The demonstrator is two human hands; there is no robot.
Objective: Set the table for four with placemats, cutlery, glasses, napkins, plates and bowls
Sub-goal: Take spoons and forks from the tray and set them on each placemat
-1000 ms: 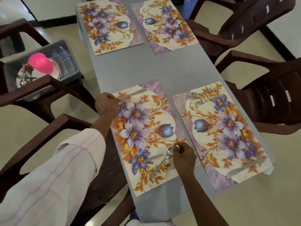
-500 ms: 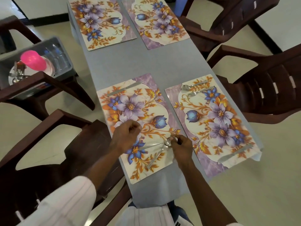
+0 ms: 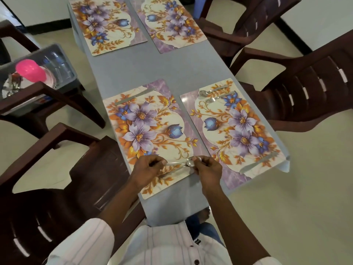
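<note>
The spoon (image 3: 188,162) lies crosswise on the near end of the near-left placemat (image 3: 162,115), its bowl pinched by the right hand (image 3: 207,169) and its handle running left into the left hand (image 3: 148,169), whose curled fingers pinch it.

On your tabletop (image 3: 152,69), the left placemat (image 3: 149,131) lies beside the right placemat (image 3: 235,127), two far placemats (image 3: 107,25) behind; a bin (image 3: 63,54) sits on the chair (image 3: 47,92) leftward.

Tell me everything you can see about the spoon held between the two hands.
The spoon is shiny and looks like metal. It lies roughly level over the near end of the left floral placemat. The right hand pinches its bowl and the left hand holds the handle end. Whether it touches the mat is unclear.
</note>
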